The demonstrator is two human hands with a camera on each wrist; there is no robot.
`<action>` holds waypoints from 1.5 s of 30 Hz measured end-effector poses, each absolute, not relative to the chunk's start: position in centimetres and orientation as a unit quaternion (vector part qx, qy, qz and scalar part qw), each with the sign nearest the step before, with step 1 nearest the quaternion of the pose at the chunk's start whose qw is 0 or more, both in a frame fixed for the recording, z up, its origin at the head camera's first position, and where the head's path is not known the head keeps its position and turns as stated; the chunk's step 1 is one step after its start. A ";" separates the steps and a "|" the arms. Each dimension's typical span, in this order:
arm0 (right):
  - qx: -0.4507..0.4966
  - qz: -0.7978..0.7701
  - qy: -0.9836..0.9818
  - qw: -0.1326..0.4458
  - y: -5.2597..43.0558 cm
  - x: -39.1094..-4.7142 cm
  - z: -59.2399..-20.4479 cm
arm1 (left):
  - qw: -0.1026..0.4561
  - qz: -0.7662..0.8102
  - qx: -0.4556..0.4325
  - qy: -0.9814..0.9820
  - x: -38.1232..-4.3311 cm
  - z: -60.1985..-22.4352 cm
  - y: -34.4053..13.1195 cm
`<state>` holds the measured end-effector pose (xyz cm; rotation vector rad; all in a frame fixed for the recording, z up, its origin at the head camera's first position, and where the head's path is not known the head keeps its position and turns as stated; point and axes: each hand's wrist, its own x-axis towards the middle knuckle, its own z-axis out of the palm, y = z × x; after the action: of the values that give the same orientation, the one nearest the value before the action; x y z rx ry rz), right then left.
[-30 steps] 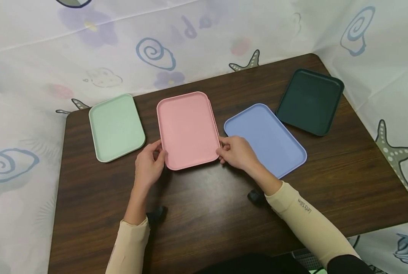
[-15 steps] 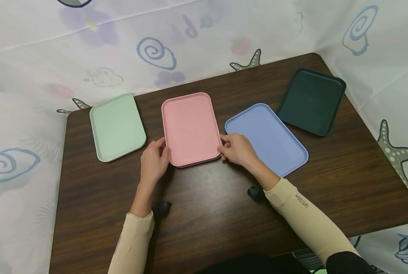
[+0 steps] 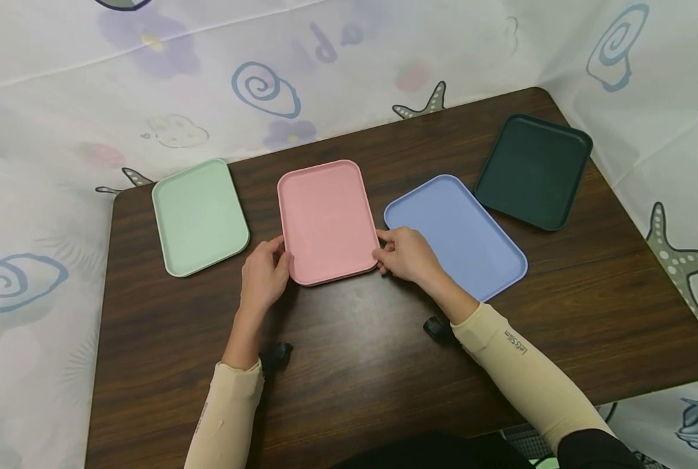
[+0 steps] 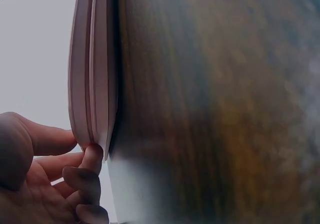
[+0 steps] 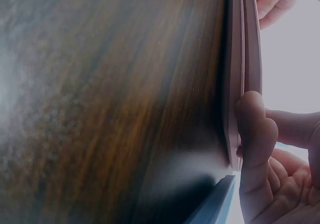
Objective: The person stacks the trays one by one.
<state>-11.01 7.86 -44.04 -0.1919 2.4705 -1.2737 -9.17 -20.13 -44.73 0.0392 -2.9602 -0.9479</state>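
Observation:
Two pink trays lie one on top of the other on the table; in the head view the upper pink tray (image 3: pixel 328 221) hides nearly all of the lower one. My left hand (image 3: pixel 264 273) pinches their near left corner, thumb at the upper rim. At the near right corner, my right hand (image 3: pixel 410 256) holds the edge between thumb and fingers. In the left wrist view the upper tray (image 4: pixel 79 73) and the lower tray (image 4: pixel 101 73) show edge-on, a thin seam between them. The right wrist view shows the stacked edges (image 5: pixel 252 43) with curled fingers (image 5: pixel 252 129) against them.
A pale green tray (image 3: pixel 199 218) lies to the left of the stack. On the right is a blue tray (image 3: pixel 454 238), partly under my right forearm. A dark green tray (image 3: pixel 533 172) lies at the far right, beside it. A patterned cloth (image 3: pixel 208 71) hangs behind the wooden table (image 3: pixel 349 365).
The upper pink tray has shifted slightly right, and its edges now line up with the lower one. My left hand moved right with it. Over the last half second almost nothing moved.

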 end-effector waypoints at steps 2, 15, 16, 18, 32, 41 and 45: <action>-0.068 -0.450 0.873 0.177 7.9 -11.0 -44.0 | 0.013 -0.304 0.013 -0.952 -9.1 -44.7 -20.1; -0.066 -0.443 0.876 0.180 7.8 -10.9 -44.0 | -0.049 -0.304 -0.015 -0.951 -9.1 -44.1 -20.6; -0.068 -0.442 0.876 0.180 7.8 -11.0 -44.0 | -0.054 -0.303 -0.013 -0.951 -9.1 -44.1 -20.6; -0.071 -0.440 0.877 0.178 7.8 -11.0 -44.0 | -0.062 -0.304 -0.008 -0.951 -9.1 -44.1 -20.7; -0.060 -0.437 0.878 0.184 7.8 -10.8 -44.1 | -0.081 -0.345 -0.002 -0.935 -9.0 -44.7 -21.2; -0.063 -0.431 0.883 0.175 7.8 -10.6 -44.0 | -0.086 -0.354 0.003 -0.931 -8.8 -44.6 -21.1; -0.068 -0.430 0.884 0.169 7.7 -10.4 -44.0 | -0.091 -0.353 0.009 -0.931 -8.4 -44.6 -21.1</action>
<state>-10.40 7.75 -44.03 -0.1928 2.5139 -1.2236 -8.40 -21.14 -44.60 0.0304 -3.1085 -1.1781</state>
